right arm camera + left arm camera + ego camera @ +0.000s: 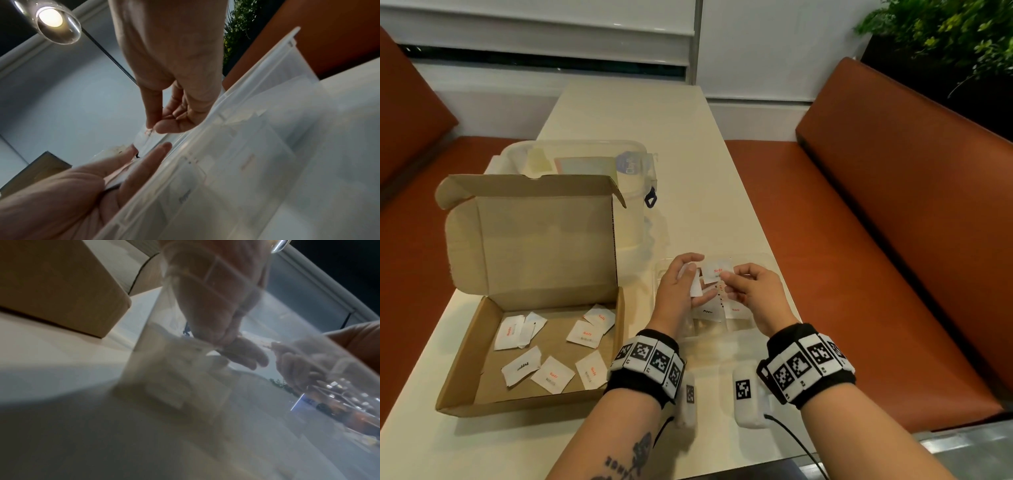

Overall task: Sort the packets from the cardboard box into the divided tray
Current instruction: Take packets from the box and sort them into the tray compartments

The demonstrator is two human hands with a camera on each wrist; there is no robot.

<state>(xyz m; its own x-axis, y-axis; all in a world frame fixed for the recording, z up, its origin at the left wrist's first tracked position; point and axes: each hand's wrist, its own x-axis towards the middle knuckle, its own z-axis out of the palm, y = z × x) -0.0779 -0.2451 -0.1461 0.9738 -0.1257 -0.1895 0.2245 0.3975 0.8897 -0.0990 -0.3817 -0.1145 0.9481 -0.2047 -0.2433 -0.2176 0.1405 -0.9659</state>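
The open cardboard box [530, 342] sits at the left with several white salt and pepper packets [585, 337] loose on its floor. To its right stands the clear divided tray [756, 257]; a pepper packet [707, 312] and a salt packet [736, 310] lie in separate compartments. Both hands hover over the tray. My left hand [693, 281] holds a few white packets [695, 287] between thumb and fingers. My right hand [727, 279] pinches one salt packet [717, 270] with thumb and forefinger, also seen as the salt packet [146, 138] below my right hand [153, 128].
A clear lidded plastic container [585, 164] stands behind the box. Two white marker-tagged devices [746, 394] with a black cable lie near the table's front edge. Orange benches [876, 240] flank the table; the box lid [534, 233] stands upright.
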